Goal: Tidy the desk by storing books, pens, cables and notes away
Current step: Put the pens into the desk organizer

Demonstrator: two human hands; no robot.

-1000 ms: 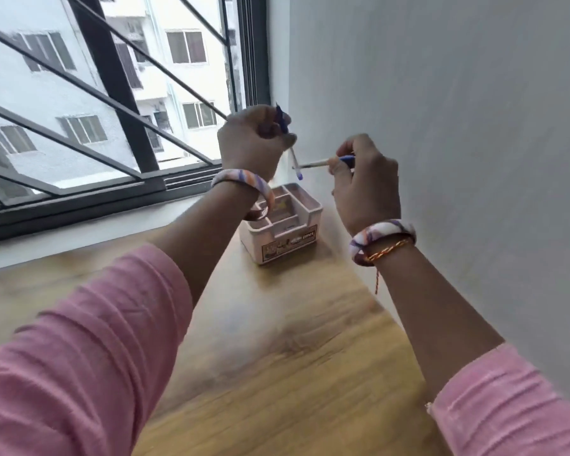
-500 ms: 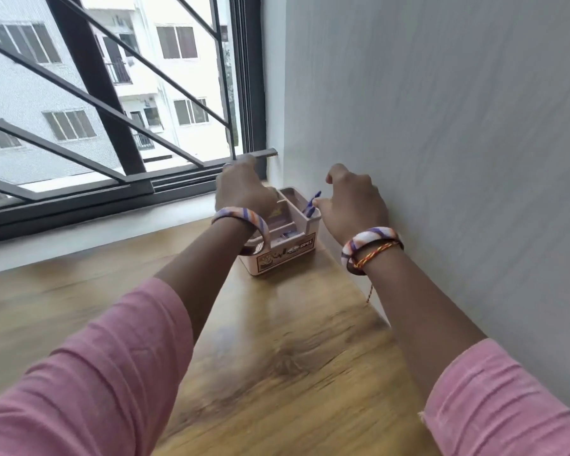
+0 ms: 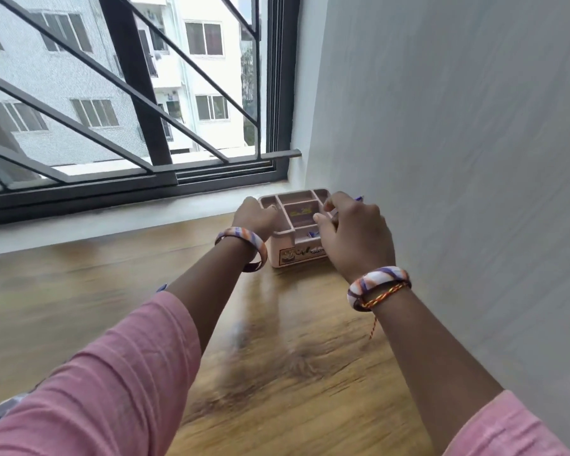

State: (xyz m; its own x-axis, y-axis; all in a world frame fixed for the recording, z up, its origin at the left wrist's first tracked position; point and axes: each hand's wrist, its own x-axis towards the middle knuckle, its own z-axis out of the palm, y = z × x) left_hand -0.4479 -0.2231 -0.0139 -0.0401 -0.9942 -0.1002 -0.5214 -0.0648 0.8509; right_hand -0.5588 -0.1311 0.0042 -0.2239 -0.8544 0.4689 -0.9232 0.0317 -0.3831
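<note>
left hand (image 3: 256,217): pink sleeve pushed above forearm, bangle striped white, orange, purple at wrist | right hand (image 3: 356,238): pink sleeve, matching striped bangle, red-yellow thread at its 6 o'clock edge, loose end dangling

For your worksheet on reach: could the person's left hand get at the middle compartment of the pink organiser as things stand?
Probably yes. The left hand already rests at the pink organiser on its left wall, and the middle compartment lies open on top. The right hand covers only the right side.
</note>
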